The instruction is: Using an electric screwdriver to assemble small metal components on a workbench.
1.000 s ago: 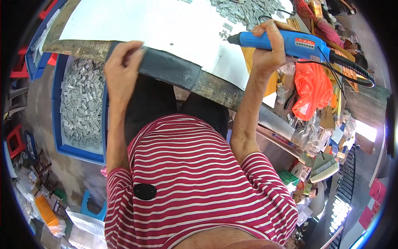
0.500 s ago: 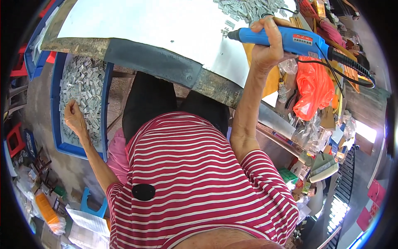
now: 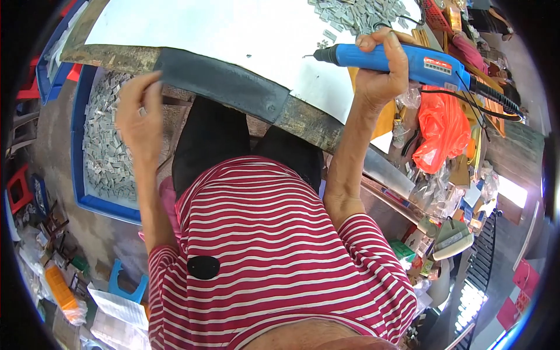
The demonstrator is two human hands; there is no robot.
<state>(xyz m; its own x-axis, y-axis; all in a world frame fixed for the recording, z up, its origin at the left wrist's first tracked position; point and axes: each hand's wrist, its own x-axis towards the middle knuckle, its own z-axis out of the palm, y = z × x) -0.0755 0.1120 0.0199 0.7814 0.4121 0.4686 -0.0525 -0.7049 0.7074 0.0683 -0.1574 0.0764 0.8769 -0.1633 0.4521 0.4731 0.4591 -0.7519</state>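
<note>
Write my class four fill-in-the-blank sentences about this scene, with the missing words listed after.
The ____ hand grips the tool.
The tool's body is coloured ____.
The tray of grey pieces is on the picture's ____ side.
The sheet on the table is coloured ____.
Missing words: right; blue; left; white.

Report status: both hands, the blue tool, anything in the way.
Right hand gripping blue tool, tip over white sheet. Left hand blurred, near dark pad; contents unclear. Grey pieces piled beyond tool; nothing seen blocking its tip.
</note>
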